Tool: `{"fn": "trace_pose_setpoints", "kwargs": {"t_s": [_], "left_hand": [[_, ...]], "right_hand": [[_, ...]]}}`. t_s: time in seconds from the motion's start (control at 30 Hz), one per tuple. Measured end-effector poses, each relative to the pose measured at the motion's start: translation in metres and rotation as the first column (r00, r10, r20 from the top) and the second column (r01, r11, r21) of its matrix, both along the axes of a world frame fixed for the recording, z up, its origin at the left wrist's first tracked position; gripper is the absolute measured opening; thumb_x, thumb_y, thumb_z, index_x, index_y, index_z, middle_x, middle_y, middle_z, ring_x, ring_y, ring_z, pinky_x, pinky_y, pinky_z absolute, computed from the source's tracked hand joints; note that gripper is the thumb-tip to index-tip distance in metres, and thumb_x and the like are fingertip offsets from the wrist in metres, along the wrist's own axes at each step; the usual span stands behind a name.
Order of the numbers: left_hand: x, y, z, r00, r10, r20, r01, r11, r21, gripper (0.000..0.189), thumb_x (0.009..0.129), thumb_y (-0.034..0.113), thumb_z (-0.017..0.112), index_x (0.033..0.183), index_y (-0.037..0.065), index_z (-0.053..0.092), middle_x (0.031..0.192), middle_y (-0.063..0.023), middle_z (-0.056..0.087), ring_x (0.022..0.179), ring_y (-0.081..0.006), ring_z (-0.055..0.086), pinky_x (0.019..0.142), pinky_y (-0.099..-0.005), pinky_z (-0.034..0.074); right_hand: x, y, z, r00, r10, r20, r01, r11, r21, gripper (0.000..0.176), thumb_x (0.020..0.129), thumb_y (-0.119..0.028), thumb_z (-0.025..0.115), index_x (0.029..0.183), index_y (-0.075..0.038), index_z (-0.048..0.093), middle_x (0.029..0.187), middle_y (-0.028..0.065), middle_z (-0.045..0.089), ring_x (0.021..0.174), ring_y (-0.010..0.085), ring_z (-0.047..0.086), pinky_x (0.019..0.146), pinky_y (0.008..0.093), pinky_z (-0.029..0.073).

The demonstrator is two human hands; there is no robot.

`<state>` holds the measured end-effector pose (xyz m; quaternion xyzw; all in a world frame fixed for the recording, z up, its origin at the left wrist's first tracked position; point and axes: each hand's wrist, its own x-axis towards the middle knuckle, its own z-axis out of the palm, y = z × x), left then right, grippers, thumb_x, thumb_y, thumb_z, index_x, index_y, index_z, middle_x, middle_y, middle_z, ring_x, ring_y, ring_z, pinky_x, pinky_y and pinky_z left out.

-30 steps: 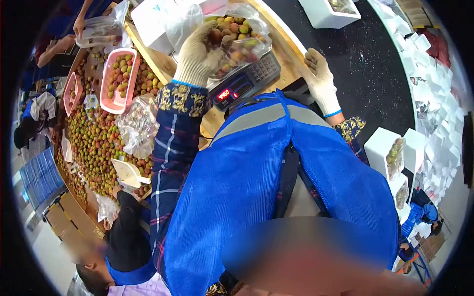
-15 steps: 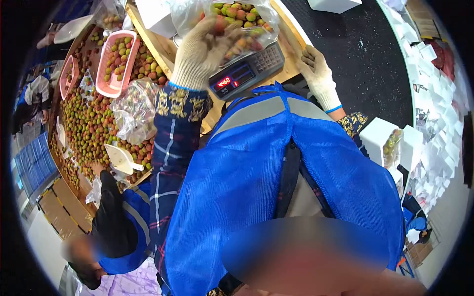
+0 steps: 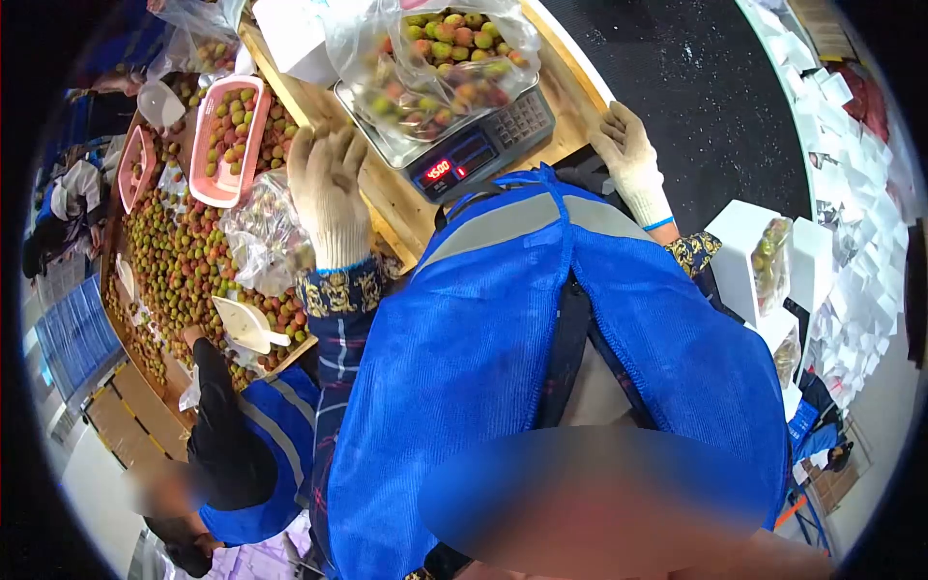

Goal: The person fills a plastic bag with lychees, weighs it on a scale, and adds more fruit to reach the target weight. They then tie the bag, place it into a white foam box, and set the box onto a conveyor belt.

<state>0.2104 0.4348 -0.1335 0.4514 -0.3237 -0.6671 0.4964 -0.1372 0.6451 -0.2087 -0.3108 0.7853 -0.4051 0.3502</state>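
A clear plastic bag of red-green fruit point(image 3: 454, 43) rests on the metal pan of a digital scale point(image 3: 483, 140), whose red display reads about 4500. My left hand point(image 3: 331, 184), in a white knit glove, is left of the scale by the wooden edge, its fingers apart and holding nothing. My right hand point(image 3: 626, 145), also gloved, lies at the right wooden edge beside the black belt point(image 3: 706, 106), fingers loosely spread and empty. Left of my left hand, a crumpled clear bag point(image 3: 263, 232) lies on the heap of loose fruit point(image 3: 179, 232).
A pink basket of fruit point(image 3: 228, 140) and a white scoop point(image 3: 246, 324) sit on the heap. Another person point(image 3: 242, 454) in a blue vest reaches in at lower left. White foam boxes point(image 3: 754, 256) stand at right, and a white box point(image 3: 293, 37) is behind the scale.
My left hand has moved from the bag on the scale leftward and down to the wooden edge. The display has gone from about 4460 to 4500. My right hand has hardly moved.
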Motion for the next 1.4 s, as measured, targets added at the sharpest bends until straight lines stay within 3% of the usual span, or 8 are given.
{"fn": "trace_pose_setpoints", "kwargs": {"t_s": [0.67, 0.87, 1.0, 1.07, 1.13, 1.17, 1.27, 1.4], "left_hand": [[0.042, 0.034, -0.019, 0.97, 0.212, 0.12, -0.225, 0.968, 0.111, 0.041, 0.105, 0.006, 0.06, 0.144, 0.002, 0.047, 0.132, -0.0108, 0.057, 0.112, -0.0264, 0.064, 0.097, -0.0441, 0.058], [0.003, 0.023, 0.008, 0.934, 0.084, 0.348, -0.01, 0.978, -0.209, 0.054, 0.093, 0.015, 0.078, 0.138, 0.0, 0.054, 0.121, -0.0093, 0.061, 0.104, -0.0173, 0.058, 0.093, -0.0306, 0.051], [-0.066, 0.011, 0.045, 0.675, 0.198, 0.711, 0.162, 0.9, -0.404, 0.098, 0.084, 0.032, 0.091, 0.156, -0.01, 0.04, 0.148, -0.0281, 0.055, 0.135, -0.0354, 0.056, 0.116, -0.0436, 0.044], [-0.101, -0.002, 0.047, 0.696, 0.226, 0.682, 0.219, 0.838, -0.5, 0.103, 0.079, 0.034, 0.091, 0.156, -0.011, 0.04, 0.152, -0.0315, 0.053, 0.139, -0.0415, 0.054, 0.116, -0.0485, 0.045], [-0.111, -0.041, 0.006, 0.406, 0.389, 0.827, 0.361, 0.763, -0.536, 0.101, 0.077, 0.032, 0.088, 0.156, -0.012, 0.041, 0.141, -0.0353, 0.06, 0.134, -0.0461, 0.059, 0.113, -0.0483, 0.049], [-0.117, -0.049, 0.019, 0.371, 0.154, 0.916, 0.371, 0.879, -0.298, 0.094, 0.079, 0.028, 0.084, 0.154, -0.011, 0.044, 0.129, -0.0365, 0.066, 0.124, -0.046, 0.066, 0.11, -0.0461, 0.052], [-0.094, -0.086, -0.038, 0.296, 0.133, 0.946, 0.381, 0.892, -0.245, 0.053, 0.093, 0.02, 0.067, 0.143, 0.002, 0.063, 0.128, -0.0227, 0.074, 0.11, -0.0384, 0.073, 0.103, -0.0431, 0.055], [-0.061, -0.067, -0.009, 0.751, 0.109, 0.651, 0.149, 0.933, -0.328, 0.023, 0.098, 0.019, 0.067, 0.109, -0.001, 0.072, 0.093, -0.0089, 0.073, 0.085, -0.0184, 0.066, 0.079, -0.0338, 0.053]], "right_hand": [[0.006, -0.003, 0.013, 0.999, 0.036, -0.016, -0.036, 0.998, 0.045, 0.069, 0.1, -0.023, 0.076, 0.155, 0.006, 0.045, 0.145, 0.0291, 0.061, 0.136, 0.0341, 0.063, 0.115, 0.0416, 0.05], [0.005, -0.027, 0.023, 0.998, 0.058, 0.009, -0.057, 0.995, -0.087, 0.076, 0.094, -0.024, 0.08, 0.153, 0.008, 0.045, 0.136, 0.0263, 0.066, 0.133, 0.0331, 0.064, 0.114, 0.0404, 0.051], [0.017, -0.094, 0.095, 0.922, 0.267, -0.282, -0.259, 0.964, 0.063, 0.074, 0.083, -0.034, 0.088, 0.138, 0.007, 0.059, 0.124, 0.0257, 0.071, 0.12, 0.035, 0.07, 0.103, 0.0441, 0.055], [0.039, -0.121, 0.087, 0.965, 0.061, -0.254, -0.162, 0.902, -0.399, 0.069, 0.079, -0.041, 0.089, 0.126, 0.004, 0.068, 0.116, 0.0278, 0.072, 0.111, 0.038, 0.072, 0.095, 0.0474, 0.057], [0.019, -0.161, 0.068, 0.851, 0.348, -0.395, -0.432, 0.89, -0.147, 0.065, 0.082, -0.046, 0.084, 0.124, 0.003, 0.071, 0.116, 0.0298, 0.072, 0.109, 0.041, 0.072, 0.095, 0.0484, 0.056], [0.014, -0.178, 0.083, 0.748, 0.524, -0.409, -0.537, 0.838, 0.091, 0.062, 0.088, -0.047, 0.077, 0.127, 0.0, 0.072, 0.117, 0.0283, 0.073, 0.11, 0.0429, 0.071, 0.098, 0.0491, 0.055], [0.013, -0.189, 0.085, 0.914, 0.363, -0.181, -0.395, 0.9, -0.184, 0.055, 0.101, -0.046, 0.066, 0.136, -0.004, 0.07, 0.121, 0.0245, 0.075, 0.116, 0.0392, 0.071, 0.103, 0.0441, 0.054], [0.01, -0.159, 0.152, 0.911, 0.408, 0.063, -0.376, 0.883, -0.282, 0.048, 0.106, -0.03, 0.065, 0.145, -0.002, 0.063, 0.126, 0.0185, 0.076, 0.12, 0.0256, 0.071, 0.105, 0.036, 0.053]]}}
